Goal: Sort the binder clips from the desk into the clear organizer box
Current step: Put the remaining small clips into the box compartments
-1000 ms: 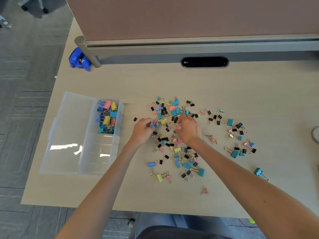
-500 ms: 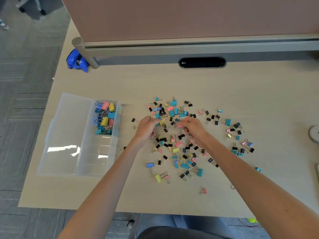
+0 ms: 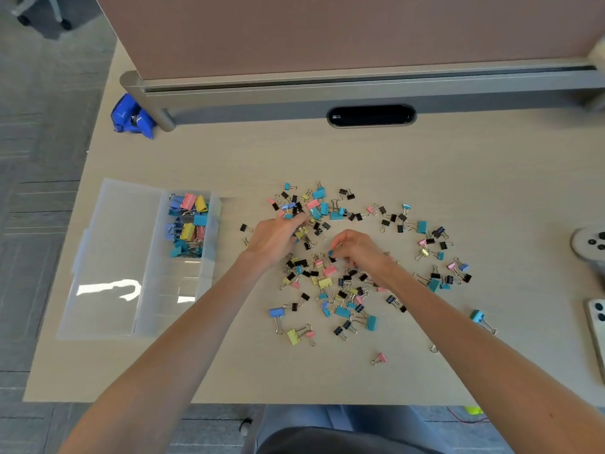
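Observation:
Several small binder clips (image 3: pixel 327 283) in black, blue, teal, pink and yellow lie scattered over the middle of the desk. The clear organizer box (image 3: pixel 178 290) stands at the left, its lid (image 3: pixel 111 257) folded open to the left. Its far compartment holds several larger coloured clips (image 3: pixel 188 224); the nearer compartments look bare. My left hand (image 3: pixel 275 239) lies on the pile's left edge, fingers curled onto clips near the far cluster. My right hand (image 3: pixel 360 252) is over the pile's centre, and its curled fingertips pinch a small blue clip.
A blue tape dispenser (image 3: pixel 132 117) sits at the back left by the partition foot. A black cable slot (image 3: pixel 371 115) lies under the partition rail. At the right edge are a round grey object (image 3: pixel 589 244) and a phone (image 3: pixel 597 322). One teal clip (image 3: pixel 478 317) lies apart.
My left hand has reached a little farther into the far clips. My right hand has drawn back toward me, over the pile's centre. The camera has shifted slightly.

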{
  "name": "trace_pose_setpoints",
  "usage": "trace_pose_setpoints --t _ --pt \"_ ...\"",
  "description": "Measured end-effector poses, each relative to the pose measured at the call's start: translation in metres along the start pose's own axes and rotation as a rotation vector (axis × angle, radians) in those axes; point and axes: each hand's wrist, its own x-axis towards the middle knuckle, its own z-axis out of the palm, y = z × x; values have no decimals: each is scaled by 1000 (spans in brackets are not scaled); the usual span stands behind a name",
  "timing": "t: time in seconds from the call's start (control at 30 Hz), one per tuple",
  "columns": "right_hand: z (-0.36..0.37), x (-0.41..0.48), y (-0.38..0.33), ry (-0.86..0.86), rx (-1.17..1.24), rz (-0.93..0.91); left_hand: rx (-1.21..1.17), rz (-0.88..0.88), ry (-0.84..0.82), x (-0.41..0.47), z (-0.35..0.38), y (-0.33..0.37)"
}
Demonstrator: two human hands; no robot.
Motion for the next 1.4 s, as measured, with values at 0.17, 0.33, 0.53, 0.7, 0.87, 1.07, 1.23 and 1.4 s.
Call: trace_pose_setpoints --t 0.17,0.33,0.53,0.7,0.87,1.07,1.23,1.4 --pt "15 -7 7 209 -640 -99 88 55 5 3 2 -4" --pt "30 -10 17 349 -961 -291 84 32 33 -3 4 -5" --pt "36 -10 22 406 -941 -280 2 -13 100 -11 9 -6" --pt "39 -7 24 383 -772 -219 34 -13 182 -17 16 -3" --pt "40 -6 30 296 -654 -236 76 -11 195 -18 18 -1" --pt "34 -2 33 214 -657 -258 70 33 214 -21 21 2" --pt "30 -2 26 218 -465 -240 -91 -37 214 -25 16 7" --pt "21 -4 13 129 16 -90 -328 -179 73 -25 6 6"
